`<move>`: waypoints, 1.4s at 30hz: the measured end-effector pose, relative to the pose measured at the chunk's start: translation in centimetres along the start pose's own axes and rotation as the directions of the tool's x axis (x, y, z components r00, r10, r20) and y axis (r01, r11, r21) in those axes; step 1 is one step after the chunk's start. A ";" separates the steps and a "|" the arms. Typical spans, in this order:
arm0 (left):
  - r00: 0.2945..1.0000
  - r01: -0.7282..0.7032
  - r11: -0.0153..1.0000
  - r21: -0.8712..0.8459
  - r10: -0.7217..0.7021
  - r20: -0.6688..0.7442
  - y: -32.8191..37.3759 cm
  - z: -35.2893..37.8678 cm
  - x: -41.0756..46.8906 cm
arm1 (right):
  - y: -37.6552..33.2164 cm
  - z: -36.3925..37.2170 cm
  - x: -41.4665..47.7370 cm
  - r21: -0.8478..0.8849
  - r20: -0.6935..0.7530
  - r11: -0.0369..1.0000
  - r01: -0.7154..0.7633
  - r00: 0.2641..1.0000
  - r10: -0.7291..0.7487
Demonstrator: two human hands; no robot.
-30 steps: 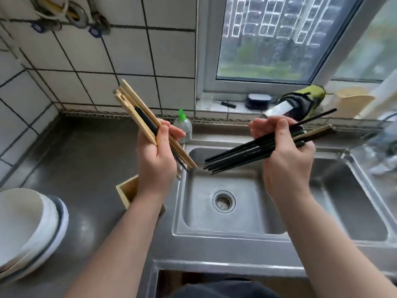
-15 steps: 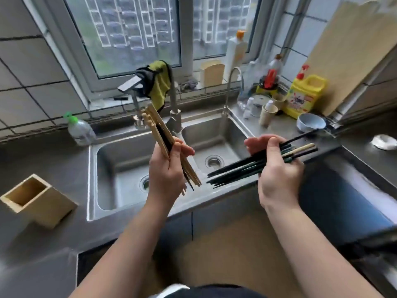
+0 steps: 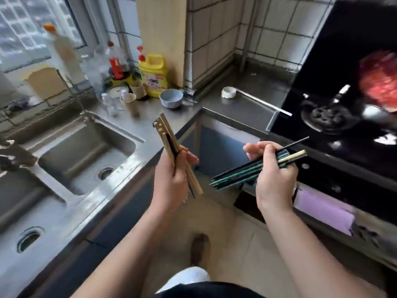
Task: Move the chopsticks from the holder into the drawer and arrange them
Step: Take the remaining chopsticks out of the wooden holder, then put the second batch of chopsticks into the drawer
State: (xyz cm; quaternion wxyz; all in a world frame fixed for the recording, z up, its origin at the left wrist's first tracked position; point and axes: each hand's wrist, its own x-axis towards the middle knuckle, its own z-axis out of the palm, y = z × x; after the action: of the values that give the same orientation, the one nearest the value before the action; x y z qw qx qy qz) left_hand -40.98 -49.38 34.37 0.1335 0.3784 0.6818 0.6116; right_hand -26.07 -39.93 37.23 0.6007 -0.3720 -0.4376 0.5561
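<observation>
My left hand (image 3: pixel 173 181) grips a bundle of light wooden chopsticks (image 3: pixel 165 134) with one dark one among them, held nearly upright over the counter's edge. To its right, my right hand (image 3: pixel 272 175) holds a bundle of dark green-black chopsticks (image 3: pixel 234 175) that includes one pale stick; the bundle lies slanted, with its tips pointing down-left. Both hands hang above the floor in the corner between the sink counter and the stove. Neither the wooden holder nor a drawer is in view.
A double steel sink (image 3: pixel 86 155) fills the left. At the back stand a yellow detergent bottle (image 3: pixel 153 75), cups, a blue bowl (image 3: pixel 171 98) and a wooden board (image 3: pixel 161 37). A black gas stove (image 3: pixel 335 117) is on the right, with a purple cloth (image 3: pixel 322 209) below it.
The view has swung to the right, from the sink towards the stove corner. The holder has left the view. Both hands keep their bundles and the same grip.
</observation>
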 end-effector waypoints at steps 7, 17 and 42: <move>0.971 0.017 0.992 -0.124 0.013 0.238 -0.1 14.8 3.2 | -0.2 -10.4 8.5 -0.131 -0.251 0.990 0.058 0.964 -0.090; 0.819 0.008 1.000 0.002 -0.008 0.574 -2.7 35.8 8.5 | 3.0 -22.5 22.2 -0.331 -0.506 0.938 -0.105 0.859 -0.083; 0.431 0.044 0.895 0.444 -0.418 0.800 -26.9 63.9 -3.3 | 32.4 -46.6 32.5 -0.357 -0.587 0.658 -0.663 0.707 0.394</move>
State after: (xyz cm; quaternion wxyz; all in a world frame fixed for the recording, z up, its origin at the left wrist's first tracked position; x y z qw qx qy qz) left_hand -7.08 -3.86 -5.53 0.4782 0.5564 0.6584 0.1679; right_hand 6.51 -2.38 -5.25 0.3588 -0.7610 -0.2884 0.4571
